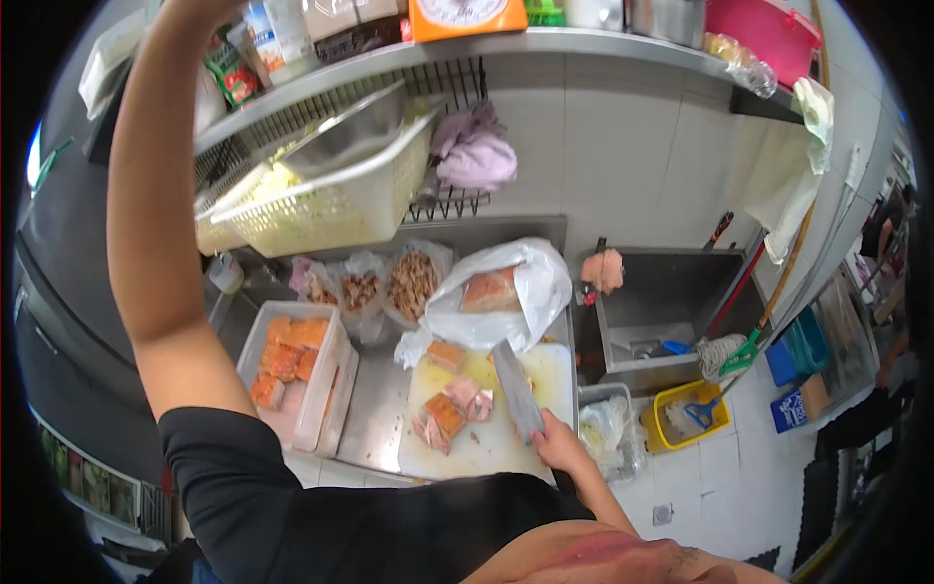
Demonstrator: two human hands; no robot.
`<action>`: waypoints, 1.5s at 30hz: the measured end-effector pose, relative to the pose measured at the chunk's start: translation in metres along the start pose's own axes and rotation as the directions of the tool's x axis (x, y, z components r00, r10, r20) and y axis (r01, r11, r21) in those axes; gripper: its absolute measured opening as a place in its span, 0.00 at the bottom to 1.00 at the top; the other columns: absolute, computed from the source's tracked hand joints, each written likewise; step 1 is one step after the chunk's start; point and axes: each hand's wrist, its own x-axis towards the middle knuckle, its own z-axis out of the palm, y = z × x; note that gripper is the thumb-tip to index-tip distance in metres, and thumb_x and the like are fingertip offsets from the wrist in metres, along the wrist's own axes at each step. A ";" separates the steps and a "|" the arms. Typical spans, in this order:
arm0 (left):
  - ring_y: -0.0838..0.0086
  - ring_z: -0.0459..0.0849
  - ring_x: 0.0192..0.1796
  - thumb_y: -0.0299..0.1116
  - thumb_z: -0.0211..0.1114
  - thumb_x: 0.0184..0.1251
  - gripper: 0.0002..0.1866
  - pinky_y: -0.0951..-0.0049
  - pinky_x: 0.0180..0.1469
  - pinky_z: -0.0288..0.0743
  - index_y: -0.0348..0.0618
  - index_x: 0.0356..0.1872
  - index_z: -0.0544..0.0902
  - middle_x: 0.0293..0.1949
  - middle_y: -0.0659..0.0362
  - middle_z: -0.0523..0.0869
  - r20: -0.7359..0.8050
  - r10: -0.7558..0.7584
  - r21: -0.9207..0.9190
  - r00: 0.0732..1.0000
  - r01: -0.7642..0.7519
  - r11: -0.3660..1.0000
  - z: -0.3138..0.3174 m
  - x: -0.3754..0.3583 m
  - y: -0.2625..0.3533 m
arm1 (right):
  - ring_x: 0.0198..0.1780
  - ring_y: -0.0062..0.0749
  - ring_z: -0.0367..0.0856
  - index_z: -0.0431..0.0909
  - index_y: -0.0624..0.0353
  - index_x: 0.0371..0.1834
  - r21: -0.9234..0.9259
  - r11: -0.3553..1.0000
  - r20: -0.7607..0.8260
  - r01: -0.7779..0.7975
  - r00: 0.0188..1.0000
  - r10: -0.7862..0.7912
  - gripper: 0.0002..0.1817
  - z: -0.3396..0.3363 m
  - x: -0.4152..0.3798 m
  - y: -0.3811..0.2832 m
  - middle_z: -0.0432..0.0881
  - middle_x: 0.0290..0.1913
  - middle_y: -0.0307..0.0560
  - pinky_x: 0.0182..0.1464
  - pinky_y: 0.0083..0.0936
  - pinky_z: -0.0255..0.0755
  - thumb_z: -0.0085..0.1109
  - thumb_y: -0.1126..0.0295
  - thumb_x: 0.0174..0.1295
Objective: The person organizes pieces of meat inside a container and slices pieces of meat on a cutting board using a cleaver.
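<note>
My right hand (562, 443) is closed around the handle of a broad cleaver (516, 392), whose blade lies over the right part of a white cutting board (506, 453). Left of the blade, pieces of orange-skinned cooked meat (445, 414) sit on the board, with another piece (446, 354) near its back edge. My left arm reaches up past the top left of the view, and its hand is out of frame. A white plastic bag (540, 282) holding a large piece of meat (489, 291) lies behind the board. More meat fills a white container (342, 404) at the left.
Bags of chopped meat (413, 282) stand behind the container. Above them are a rack with a white basket (341, 209) and a shelf (584, 41) bearing an orange scale (467, 19). On the right are a sink (671, 282) and a yellow bucket (671, 438). A person is at far right.
</note>
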 end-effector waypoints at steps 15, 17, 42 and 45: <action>0.66 0.67 0.70 0.35 0.68 0.63 0.37 0.63 0.72 0.62 0.49 0.73 0.62 0.67 0.55 0.66 0.169 -0.983 -0.911 0.070 0.391 -0.129 0.285 -0.617 -0.004 | 0.41 0.69 0.81 0.69 0.62 0.55 -0.131 0.986 0.323 0.101 0.945 -0.054 0.16 0.077 0.019 -0.060 0.83 0.35 0.69 0.44 0.55 0.73 0.57 0.69 0.67; 0.64 0.66 0.69 0.32 0.68 0.64 0.38 0.61 0.72 0.61 0.47 0.73 0.59 0.64 0.53 0.66 0.238 -0.968 -0.855 0.076 0.489 -0.172 0.294 -0.642 0.000 | 0.39 0.70 0.81 0.69 0.62 0.55 -0.148 0.986 0.352 0.071 0.936 -0.015 0.16 0.090 0.019 -0.065 0.83 0.33 0.69 0.43 0.56 0.72 0.57 0.69 0.67; 0.52 0.68 0.57 0.27 0.64 0.58 0.18 0.54 0.62 0.65 0.36 0.51 0.80 0.52 0.44 0.69 -0.019 -0.885 -0.153 0.466 0.873 0.463 0.304 -0.638 0.019 | 0.26 0.60 0.82 0.67 0.62 0.50 -0.461 0.850 0.341 0.256 0.935 -0.097 0.14 0.131 -0.024 -0.094 0.81 0.22 0.57 0.28 0.52 0.73 0.55 0.78 0.62; 0.53 0.68 0.55 0.26 0.63 0.56 0.18 0.54 0.60 0.66 0.36 0.50 0.80 0.50 0.44 0.70 -0.012 -0.880 -0.150 0.475 0.869 0.471 0.305 -0.642 0.018 | 0.26 0.59 0.82 0.67 0.63 0.50 -0.456 0.847 0.371 0.273 0.923 -0.098 0.14 0.129 -0.026 -0.095 0.81 0.23 0.57 0.28 0.52 0.73 0.54 0.78 0.61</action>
